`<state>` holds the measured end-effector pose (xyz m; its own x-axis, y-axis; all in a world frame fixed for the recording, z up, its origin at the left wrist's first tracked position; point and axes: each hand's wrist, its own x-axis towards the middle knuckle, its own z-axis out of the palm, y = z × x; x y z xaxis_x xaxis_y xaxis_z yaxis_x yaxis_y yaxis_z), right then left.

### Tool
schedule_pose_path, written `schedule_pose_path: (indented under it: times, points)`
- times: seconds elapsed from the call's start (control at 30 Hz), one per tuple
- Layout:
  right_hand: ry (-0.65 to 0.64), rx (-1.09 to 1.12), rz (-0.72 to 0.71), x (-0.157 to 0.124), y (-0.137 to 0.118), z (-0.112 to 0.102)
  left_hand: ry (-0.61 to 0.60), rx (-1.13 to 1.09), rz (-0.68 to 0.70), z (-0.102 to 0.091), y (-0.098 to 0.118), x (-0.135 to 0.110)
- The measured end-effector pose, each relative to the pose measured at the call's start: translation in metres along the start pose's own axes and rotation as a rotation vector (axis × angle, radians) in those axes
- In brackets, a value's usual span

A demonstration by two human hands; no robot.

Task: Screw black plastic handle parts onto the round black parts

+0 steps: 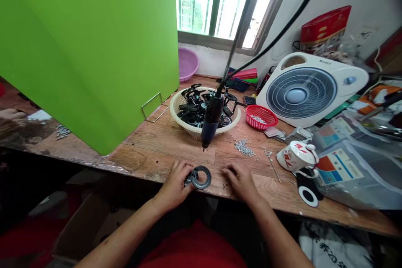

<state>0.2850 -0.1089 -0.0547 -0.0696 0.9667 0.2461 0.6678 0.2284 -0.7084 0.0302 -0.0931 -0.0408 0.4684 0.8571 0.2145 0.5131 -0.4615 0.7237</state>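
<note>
My left hand [177, 182] is closed around a black plastic part with a flat ring [201, 177] at its end, just above the table's front edge. My right hand [241, 182] rests on the tabletop to the right of the ring, its fingers loosely bent and apart, with nothing visible in them. A few tiny dark bits [225, 185] lie beside its fingers. Above and between both hands hangs a dark electric screwdriver [211, 121], tip down. Behind it, a cream basket [185, 126] is heaped with black ring-ended parts. Small silvery screws [244, 148] lie in a loose pile beyond my right hand.
A tall green panel [103, 58] stands at left, a wire handle [155, 108] at its lower edge. To the right are a red basket [261, 117], a white box fan [310, 88], a lidded mug [297, 155], a thin metal rod [274, 168] and clear plastic bins [354, 171].
</note>
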Motion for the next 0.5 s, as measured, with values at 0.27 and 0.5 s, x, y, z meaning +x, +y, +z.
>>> schedule_pose_path:
  times: [0.27,0.5]
  points:
    - [-0.033,0.315,0.019,-0.001,-0.041,0.05,0.012,-0.022,-0.042,0.008,0.01,-0.008]
    - [-0.154,0.381,0.004,0.002,-0.04,0.046,0.064,-0.057,-0.057,0.013,0.011,-0.009]
